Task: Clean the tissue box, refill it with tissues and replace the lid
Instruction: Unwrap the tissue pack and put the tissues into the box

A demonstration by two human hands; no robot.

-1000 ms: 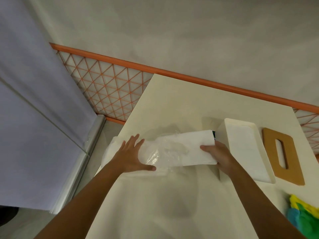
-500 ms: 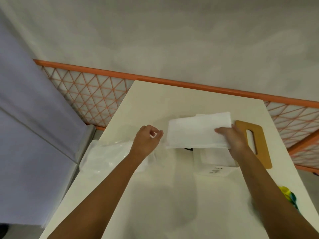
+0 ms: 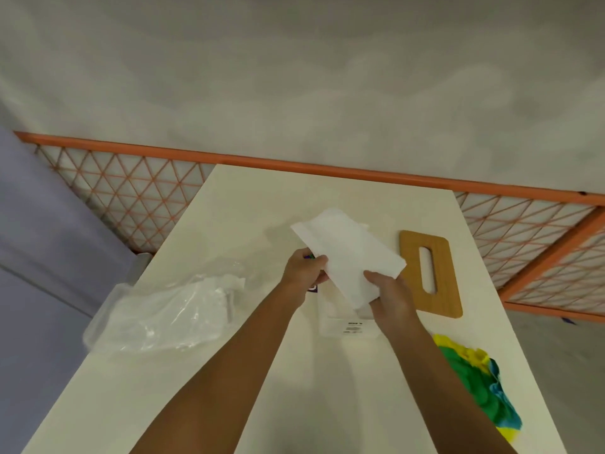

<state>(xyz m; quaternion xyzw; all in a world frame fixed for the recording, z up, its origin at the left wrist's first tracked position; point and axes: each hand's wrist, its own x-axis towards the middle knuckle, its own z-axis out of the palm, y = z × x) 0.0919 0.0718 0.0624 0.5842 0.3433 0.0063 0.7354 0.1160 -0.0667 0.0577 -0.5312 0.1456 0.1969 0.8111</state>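
Both hands hold a white stack of tissues (image 3: 348,253) tilted above the white tissue box (image 3: 340,326), which stands on the cream table (image 3: 294,388). My left hand (image 3: 302,271) grips the stack's left edge, and my right hand (image 3: 388,291) grips its near right corner. The stack and my hands hide most of the box; only its near wall with a small label shows. The wooden lid (image 3: 430,273) with an oval slot lies flat on the table just right of the box.
A crumpled clear plastic wrapper (image 3: 167,314) lies at the table's left edge. A yellow, green and blue cloth (image 3: 481,385) sits at the near right edge. An orange lattice rail (image 3: 327,167) runs behind the table against the wall.
The tissue stack has moved right over the box and turned diagonal. My left hand let go of the plastic wrapper and took hold of the stack.
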